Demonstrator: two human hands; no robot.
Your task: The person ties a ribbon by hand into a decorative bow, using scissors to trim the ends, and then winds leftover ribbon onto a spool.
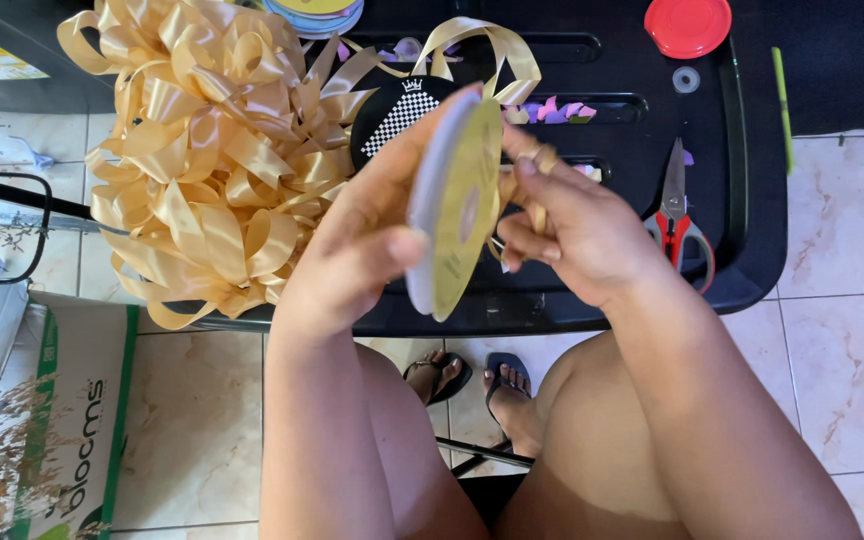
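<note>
A ribbon spool (pixel 455 205) is held edge-on in the left hand (pixel 367 245), above the front edge of the black desk (pixel 742 200). The grip of the left hand is clamped on the spool: thumb on the near face, fingers wrapped behind the far face. The spool shows a pale face and a yellow-gold face.

The right hand (pixel 572 225) is just beside the spool, on its right. Its grip is closed on a strand of gold ribbon (pixel 537 185), pinched between thumb and fingers; the strand is wound about the fingers near the spool's rim. A looped length of the same ribbon arches above the spool, over the desk.

A large gold bow (pixel 202 150), built of many loops, rests at the left end of the desk, touching the left hand's knuckles or very near them; contact cannot be told. A round black tin (pixel 397 110) with a checkered patch lies behind the spool.

Scissors (pixel 677 215) with red handles lie on the desk, right of the right hand, apart from it. A red lid (pixel 687 25) sits at the far right corner. Small purple and pink scraps (pixel 557 110) lie scattered mid-desk.

Below the desk, 2 feet in sandals (pixel 477 380) are seen on a tiled floor (pixel 842 330). A cardboard box (pixel 72 420) stands at the lower left.
</note>
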